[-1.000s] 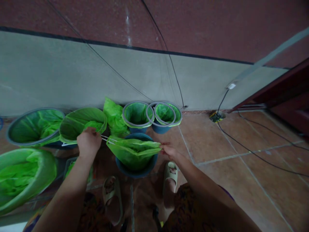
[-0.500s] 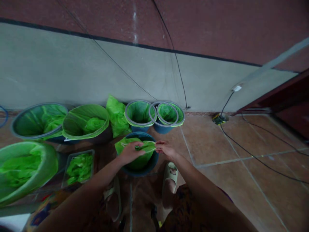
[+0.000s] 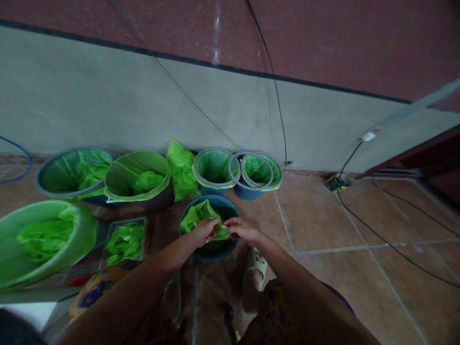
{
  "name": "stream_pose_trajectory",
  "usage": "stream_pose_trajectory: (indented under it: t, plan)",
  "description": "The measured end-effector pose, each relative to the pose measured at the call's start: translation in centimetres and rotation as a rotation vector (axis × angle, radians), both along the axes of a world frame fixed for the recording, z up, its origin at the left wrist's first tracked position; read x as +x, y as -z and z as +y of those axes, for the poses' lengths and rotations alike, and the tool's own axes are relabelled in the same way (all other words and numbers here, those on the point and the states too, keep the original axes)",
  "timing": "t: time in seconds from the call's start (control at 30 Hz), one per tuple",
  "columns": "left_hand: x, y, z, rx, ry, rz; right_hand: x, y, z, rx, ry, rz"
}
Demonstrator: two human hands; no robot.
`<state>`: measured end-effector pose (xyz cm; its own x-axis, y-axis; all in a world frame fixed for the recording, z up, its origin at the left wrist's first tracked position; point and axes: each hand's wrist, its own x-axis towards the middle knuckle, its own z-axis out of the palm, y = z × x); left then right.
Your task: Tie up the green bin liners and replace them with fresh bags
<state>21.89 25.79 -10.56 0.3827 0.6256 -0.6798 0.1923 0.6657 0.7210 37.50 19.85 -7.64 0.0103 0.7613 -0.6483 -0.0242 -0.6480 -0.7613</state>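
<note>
The green bag (image 3: 196, 214) is held bunched at the mouth of the blue bucket (image 3: 227, 206), near centre. Its edge appears pinched by the left hand (image 3: 204, 231) and right hand (image 3: 244, 229), both nearly closed, though the grip is poorly seen. It might be torn by uneven tugging, or dropped by a slack pinch.

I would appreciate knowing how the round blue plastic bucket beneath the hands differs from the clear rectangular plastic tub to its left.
The round blue plastic bucket has a circular mouth, while the clear rectangular plastic tub has straight sides. The bucket is opaque; the tub looks transparent. The left hand and right hand hold a green plastic bag at the bucket, while the tub of crumpled green plastic is untouched. Both are open on top.
</note>
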Motion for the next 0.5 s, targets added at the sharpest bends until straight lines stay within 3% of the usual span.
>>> stream_pose_trajectory:
  t: [0.23, 0.5]
  plan:
    - [0.6, -0.4, 0.9, -0.023, -0.053, -0.012, -0.7, 1.3, -0.4, 0.006, -0.081, -0.072]
    - [1.0, -0.8, -0.3, -0.051, 0.052, -0.002, -0.5, 1.8, -0.2, 0.11, -0.088, -0.119]
